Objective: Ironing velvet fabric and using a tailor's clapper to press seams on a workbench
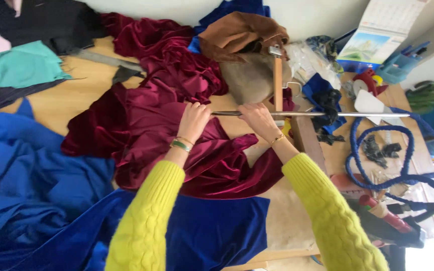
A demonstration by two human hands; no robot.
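I see my right hand [258,119] closed around a metal rod [347,115] — my left hand [193,120] rests on maroon velvet [151,115] at the rod's tip. Whether the left grips anything, I cannot tell.

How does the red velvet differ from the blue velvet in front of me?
The red velvet is crumpled in folds; the blue velvet lies flatter. The left hand rests on the red; no hand touches the blue. The red lies farther away, the blue nearer. Both share a velvety sheen.
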